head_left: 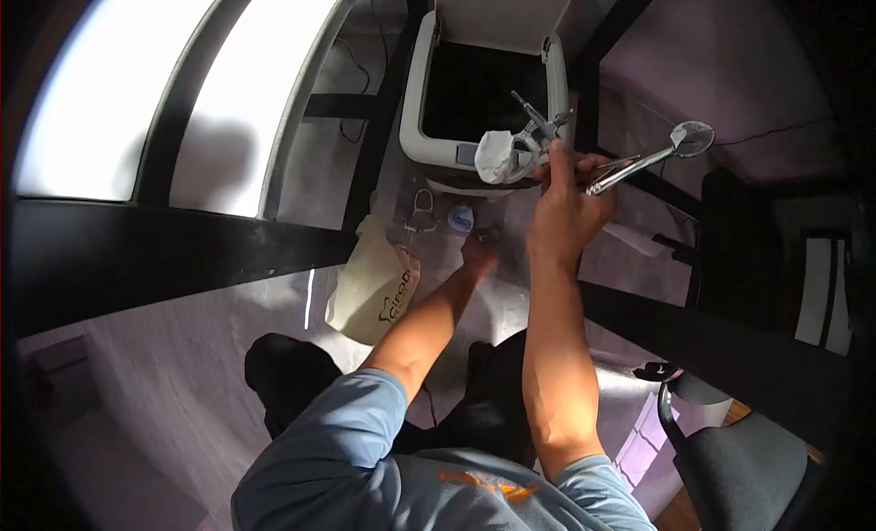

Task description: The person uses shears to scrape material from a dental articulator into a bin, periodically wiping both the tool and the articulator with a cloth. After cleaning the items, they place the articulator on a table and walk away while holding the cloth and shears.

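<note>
Chrome shower handset [639, 161], long-handled with a round head at the far right end: gripped at the handle by the fingers [557, 171] of the right hand [566, 207], which are curled fully closed around it, raised above the floor and in front of the bin. Attached or held with it at the near end: a metal fitting with thin rods [538, 125] and a white wrapped or wadded piece [495, 155], the join between them too small to make out. Left hand [479, 253]: lowered to the floor, fingers bent down onto a small dark-blue item; whether it is pinched or only touched cannot be told. Status, as judged: the handset is lifted and in hand, not yet set down or placed in anything; the small parts on the floor remain spread out, so the handling looks mid-way. Nearby on the pale floor: a clear packet with metal loops [422, 212], a small round blue-white piece [461, 219], a cream paper bag with dark lettering [374, 289] lying just left of the left forearm. Beyond the hands: a white bin with its lid up and dark inside [415, 102], directly behind the handset. Obstructions: black frame bars [182, 244] cross the scene left and right; a grey chair [739, 458] stands at lower right, well apart.
</note>
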The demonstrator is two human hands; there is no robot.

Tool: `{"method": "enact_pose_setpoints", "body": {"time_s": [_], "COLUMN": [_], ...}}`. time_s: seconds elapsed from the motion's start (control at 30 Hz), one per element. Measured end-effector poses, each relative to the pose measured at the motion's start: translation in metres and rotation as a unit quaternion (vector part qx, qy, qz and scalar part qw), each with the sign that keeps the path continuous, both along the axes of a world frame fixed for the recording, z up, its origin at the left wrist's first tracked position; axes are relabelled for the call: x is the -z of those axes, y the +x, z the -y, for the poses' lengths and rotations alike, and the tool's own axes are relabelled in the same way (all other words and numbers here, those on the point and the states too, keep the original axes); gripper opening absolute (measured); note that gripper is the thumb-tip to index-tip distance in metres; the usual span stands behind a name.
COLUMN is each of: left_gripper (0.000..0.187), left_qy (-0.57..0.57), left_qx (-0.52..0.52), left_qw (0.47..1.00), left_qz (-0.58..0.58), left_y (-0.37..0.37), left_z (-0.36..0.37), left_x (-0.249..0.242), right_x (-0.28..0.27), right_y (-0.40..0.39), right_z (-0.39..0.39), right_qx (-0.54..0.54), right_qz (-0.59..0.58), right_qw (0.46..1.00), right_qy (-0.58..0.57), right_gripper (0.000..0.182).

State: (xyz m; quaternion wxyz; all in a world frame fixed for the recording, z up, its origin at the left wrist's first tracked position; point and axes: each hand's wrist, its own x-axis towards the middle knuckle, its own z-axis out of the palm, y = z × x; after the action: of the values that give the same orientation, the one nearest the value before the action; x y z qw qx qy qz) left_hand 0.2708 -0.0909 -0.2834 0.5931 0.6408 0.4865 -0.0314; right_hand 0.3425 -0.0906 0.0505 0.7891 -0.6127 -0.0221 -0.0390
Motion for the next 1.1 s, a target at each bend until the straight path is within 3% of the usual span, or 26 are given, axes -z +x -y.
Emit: {"method": "enact_pose_setpoints", "body": {"time_s": [0.1,0.2,0.4,0.5,0.6,0.7,0.8,0.87,0.93,1.0,1.03,1.1], "left_gripper": [0.038,0.041,0.044,0.044,0.043,0.033,0.021,0.015,0.032,0.04,0.044,0.05], "left_qy": [0.113,0.199,0.137,0.187,0.226,-0.016,0.022,0.054,0.101,0.299,0.393,0.425], "left_qx": [0.007,0.055,0.049,0.004,0.032,0.105,0.017,-0.117,-0.106,-0.02,0.023,0.059], "left_qw": [0.993,0.978,0.989,0.969,0.962,0.991,0.95,0.907,0.902,0.867,0.835,0.817], "left_qz": [0.037,0.012,0.031,0.163,0.148,0.081,0.312,0.402,0.405,0.397,0.384,0.385], "left_y": [0.02,0.027,0.027,0.024,0.017,-0.005,-0.026,-0.035,-0.038,-0.029,-0.024,-0.011], "left_z": [0.0,-0.005,-0.01,0.001,0.003,-0.016,-0.034,-0.05,-0.073,-0.092,-0.101,-0.109], "left_x": [0.019,0.009,-0.016,0.016,0.023,-0.075,-0.134,-0.2,-0.272,-0.335,-0.352,-0.361], "right_x": [0.002,0.005,0.011,0.01,0.016,-0.001,-0.013,-0.01,-0.004,0.001,0.004,0.006], "right_y": [-0.002,-0.005,0.002,0.002,0.006,0.003,0.002,0.003,0.004,0.005,0.005,0.005], "right_z": [-0.007,-0.009,-0.008,-0.01,-0.007,-0.01,-0.013,-0.015,-0.016,-0.019,-0.023,-0.028], "right_qx": [0.0,-0.005,-0.013,-0.019,-0.043,-0.056,-0.051,-0.078,-0.117,-0.167,-0.182,-0.21], "right_qz": [0.012,0.001,-0.015,-0.046,-0.07,-0.144,-0.147,-0.146,-0.158,-0.176,-0.191,-0.223], "right_qw": [1.0,1.0,1.0,0.999,0.997,0.987,0.986,0.981,0.973,0.959,0.952,0.936], "right_qy": [0.013,0.007,-0.019,-0.004,-0.004,0.054,0.062,0.096,0.123,0.145,0.156,0.176], "right_gripper": [0.028,0.027,0.026,0.025,0.023,0.022,0.021,0.02,0.018,0.015,0.015,0.013]}}
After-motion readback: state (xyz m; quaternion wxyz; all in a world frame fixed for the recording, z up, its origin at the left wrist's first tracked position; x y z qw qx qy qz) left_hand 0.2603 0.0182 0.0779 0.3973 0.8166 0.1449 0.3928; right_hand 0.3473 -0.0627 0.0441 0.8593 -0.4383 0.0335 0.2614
